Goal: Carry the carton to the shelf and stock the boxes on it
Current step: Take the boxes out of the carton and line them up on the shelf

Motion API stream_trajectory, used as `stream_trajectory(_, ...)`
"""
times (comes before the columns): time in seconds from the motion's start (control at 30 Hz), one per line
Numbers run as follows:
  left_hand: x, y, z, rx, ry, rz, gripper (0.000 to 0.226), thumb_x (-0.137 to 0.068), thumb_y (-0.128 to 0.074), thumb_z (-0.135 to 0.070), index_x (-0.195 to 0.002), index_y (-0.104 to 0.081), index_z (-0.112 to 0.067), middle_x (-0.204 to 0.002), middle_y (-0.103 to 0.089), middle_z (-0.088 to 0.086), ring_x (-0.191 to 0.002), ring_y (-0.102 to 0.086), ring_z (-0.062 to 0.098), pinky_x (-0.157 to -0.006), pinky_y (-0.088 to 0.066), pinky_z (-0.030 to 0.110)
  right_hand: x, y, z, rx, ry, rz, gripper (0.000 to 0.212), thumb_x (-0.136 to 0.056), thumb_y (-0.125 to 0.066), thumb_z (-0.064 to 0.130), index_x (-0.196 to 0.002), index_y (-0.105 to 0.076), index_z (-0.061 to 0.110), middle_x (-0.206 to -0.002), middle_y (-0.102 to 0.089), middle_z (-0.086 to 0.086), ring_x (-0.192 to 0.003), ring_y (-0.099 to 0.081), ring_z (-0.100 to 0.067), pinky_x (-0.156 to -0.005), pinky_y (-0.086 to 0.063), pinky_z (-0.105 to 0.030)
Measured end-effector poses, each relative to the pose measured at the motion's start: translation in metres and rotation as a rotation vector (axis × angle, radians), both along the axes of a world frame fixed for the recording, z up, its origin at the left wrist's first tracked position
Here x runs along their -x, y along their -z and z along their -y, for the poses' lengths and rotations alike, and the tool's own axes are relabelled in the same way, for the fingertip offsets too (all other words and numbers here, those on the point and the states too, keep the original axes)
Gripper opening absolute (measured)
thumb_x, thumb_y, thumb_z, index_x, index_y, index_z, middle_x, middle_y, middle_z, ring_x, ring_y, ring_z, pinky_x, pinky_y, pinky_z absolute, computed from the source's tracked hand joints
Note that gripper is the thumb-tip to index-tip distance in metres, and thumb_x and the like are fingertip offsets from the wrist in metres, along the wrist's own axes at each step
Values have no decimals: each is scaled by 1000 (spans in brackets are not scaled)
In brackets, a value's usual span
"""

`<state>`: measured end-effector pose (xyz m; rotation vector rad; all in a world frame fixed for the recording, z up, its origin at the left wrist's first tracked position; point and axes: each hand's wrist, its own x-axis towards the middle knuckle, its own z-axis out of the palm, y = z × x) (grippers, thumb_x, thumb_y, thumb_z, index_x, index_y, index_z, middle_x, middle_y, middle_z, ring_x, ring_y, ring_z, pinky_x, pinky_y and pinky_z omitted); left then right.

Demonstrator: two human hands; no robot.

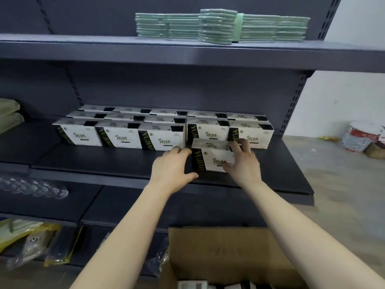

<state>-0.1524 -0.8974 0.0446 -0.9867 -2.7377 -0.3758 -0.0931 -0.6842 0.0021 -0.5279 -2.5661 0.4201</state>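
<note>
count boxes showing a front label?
6: front row on the shelf, three left, two right; the held box in front, gripped by left hand and right hand. Rows behind show only tops.

Bare shelf [104, 161] lay open left of the front box [214, 156]; the stocked boxes [116, 136] blocked the back, and the upper shelf [187, 57] capped the room overhead.

A white wall [343, 97] meets a grey, seemingly concrete floor [333, 184] where blurred bundles [360, 136] lie.
</note>
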Motion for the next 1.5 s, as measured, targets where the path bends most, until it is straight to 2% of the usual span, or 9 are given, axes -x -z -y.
stream_trajectory(0.33, 47, 15, 8, 36, 6, 51, 64, -81, -65, -57, -135, -43, -31, -133, -49, -3, -116, -53, 22, -82, -48, 34, 61, -1, -1, -20, 71, 22, 52, -83, -73, 30, -128, -47, 29, -132, -33, -8, -110, -50, -33, -69, -52, -38)
stream_trajectory(0.53, 65, 20, 2, 48, 5, 79, 64, -84, -63, -57, -138, -39, -32, -137, -47, -5, -121, -50, 20, -84, -48, 34, 86, -1, -7, -41, 52, 26, 55, -80, -76, 23, -128, -48, 25, -135, -34, -10, -113, -50, -36, -73, -56, -43)
stream_trajectory(0.77, 66, 25, 0, 32, 6, 80, 63, -84, -63, -55, -138, -39, -31, -137, -47, -4, -121, -50, 20, -87, -47, 32, 92, 3, -12, -62, 64, 22, 58, -81, -76, 26, -130, -45, 27, -141, -32, -10, -120, -46, -37, -71, -56, -45)
stream_trajectory(0.9, 58, 29, 2, 33, 7, 89, 61, -85, -62, -54, -137, -41, -30, -133, -50, -4, -122, -48, 20, -85, -48, 33, 89, 1, -10, -51, 56, 23, 58, -84, -72, 28, -132, -42, 28, -143, -30, -8, -125, -39, -35, -76, -55, -44)
stream_trajectory(1.07, 42, 32, 7, -6, 24, 85, 60, -84, -65, -52, -136, -45, -29, -136, -49, -2, -122, -49, 22, -86, -46, 34, 68, 0, -4, -54, 80, 10, 69, -83, -73, 30, -140, -35, 20, -146, -30, -9, -131, -32, -34, -86, -52, -42)
stream_trajectory(1.17, 29, 36, 6, -22, 32, 84, 61, -84, -65, -51, -137, -45, -28, -135, -50, 1, -119, -51, 24, -86, -46, 35, 45, 4, 3, -26, 63, -52, 66, -82, -72, 26, -138, -40, 16, -142, -35, -10, -130, -33, -33, -89, -48, -41)
stream_trajectory(1.3, 6, 43, 3, -55, 63, 68, 60, -83, -66, -50, -135, -49, -26, -130, -53, 1, -117, -52, 24, -88, -46, 37, 8, 13, 10, 33, -10, -171, 53, -81, -69, 23, -129, -50, 14, -129, -46, -9, -119, -42, -32, -81, -49, -43)
stream_trajectory(1.4, -16, 51, 0, -29, 86, 90, 60, -83, -65, -51, -134, -49, -25, -126, -53, -1, -116, -52, 23, -90, -45, 38, -25, 22, 10, 91, -49, -170, 49, -85, -67, 29, -128, -49, 17, -126, -48, -7, -118, -45, -28, -79, -47, -38)
stream_trajectory(1.5, -43, 62, -6, 31, 94, 131, 60, -84, -64, -53, -135, -47, -27, -125, -53, -3, -116, -52, 21, -92, -43, 38, -67, 37, 6, 132, -134, -177, 45, -86, -67, 30, -126, -49, 18, -120, -51, -2, -106, -53, -20, -75, -47, -32)
